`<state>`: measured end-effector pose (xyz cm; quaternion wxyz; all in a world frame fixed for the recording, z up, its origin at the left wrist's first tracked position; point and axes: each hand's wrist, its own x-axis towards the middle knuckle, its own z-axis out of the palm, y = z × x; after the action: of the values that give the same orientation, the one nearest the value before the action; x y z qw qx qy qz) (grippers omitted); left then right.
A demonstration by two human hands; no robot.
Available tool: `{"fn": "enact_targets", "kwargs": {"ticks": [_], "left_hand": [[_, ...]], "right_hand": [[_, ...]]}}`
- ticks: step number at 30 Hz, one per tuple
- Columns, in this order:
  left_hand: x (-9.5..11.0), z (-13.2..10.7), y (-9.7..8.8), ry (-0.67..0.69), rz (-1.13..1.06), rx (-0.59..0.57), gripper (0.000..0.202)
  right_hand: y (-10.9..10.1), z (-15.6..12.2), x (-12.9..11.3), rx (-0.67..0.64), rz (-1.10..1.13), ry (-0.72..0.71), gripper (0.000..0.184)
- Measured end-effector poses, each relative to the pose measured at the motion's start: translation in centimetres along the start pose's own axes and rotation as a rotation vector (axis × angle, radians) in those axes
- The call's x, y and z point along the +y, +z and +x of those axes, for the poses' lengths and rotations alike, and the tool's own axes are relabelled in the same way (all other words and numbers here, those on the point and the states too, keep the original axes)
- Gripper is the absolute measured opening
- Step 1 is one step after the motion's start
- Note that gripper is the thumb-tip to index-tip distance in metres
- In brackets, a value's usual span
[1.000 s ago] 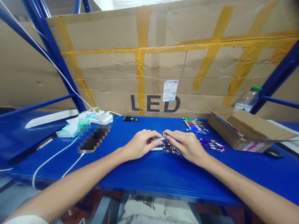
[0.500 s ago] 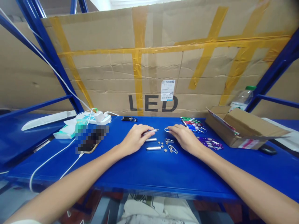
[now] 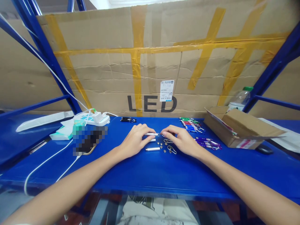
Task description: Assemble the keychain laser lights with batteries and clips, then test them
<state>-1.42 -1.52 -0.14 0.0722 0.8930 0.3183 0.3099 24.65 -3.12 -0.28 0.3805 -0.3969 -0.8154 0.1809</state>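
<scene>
Left hand point(image 3: 134, 141): fingers pinched on slim silver metal tube point(image 3: 151, 134). Right hand point(image 3: 184, 140): fingers bent near tube's end; grip unclear.

1. Tubes point(image 3: 153, 149): silver.
2. Tabletop point(image 3: 145, 175): plain blue.
3. Rowed slim sticks point(image 3: 189, 123): green, red, blue.
4. Bundled slim sticks point(image 3: 206, 144): purple.
5. Cardboard panel point(image 3: 105, 70): brown, crossed by yellow tape strips, with black lettering.
6. Label point(image 3: 166, 89): white, blue patch.
7. Bottle cap point(image 3: 247, 88): green.

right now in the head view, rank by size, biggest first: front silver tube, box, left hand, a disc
1. Box
2. Left hand
3. Front silver tube
4. Disc
</scene>
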Motion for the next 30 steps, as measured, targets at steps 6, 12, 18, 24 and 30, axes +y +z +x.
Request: {"fn": "enact_targets", "kwargs": {"ticks": [6,12,18,24,30], "left_hand": [[0.7,0.0,0.3,0.021,0.019,-0.021,0.026],[0.5,0.2,0.6,0.049,0.029,-0.055,0.034],[0.4,0.4,0.9,0.026,0.048,-0.082,0.041],[0.5,0.8,1.0,-0.049,-0.085,-0.109,0.037],[0.6,0.9,0.9,-0.088,-0.146,-0.136,0.037]], "right_hand": [[0.4,-0.4,-1.5,-0.069,0.142,0.073,0.029],[0.6,-0.3,-0.9,-0.090,0.172,0.085,0.030],[0.7,0.0,-0.3,-0.089,0.162,0.062,0.031],[0.6,0.1,-0.6,-0.055,0.083,-0.030,0.025],[0.3,0.0,-0.7,-0.039,-0.069,-0.193,0.022]]}}
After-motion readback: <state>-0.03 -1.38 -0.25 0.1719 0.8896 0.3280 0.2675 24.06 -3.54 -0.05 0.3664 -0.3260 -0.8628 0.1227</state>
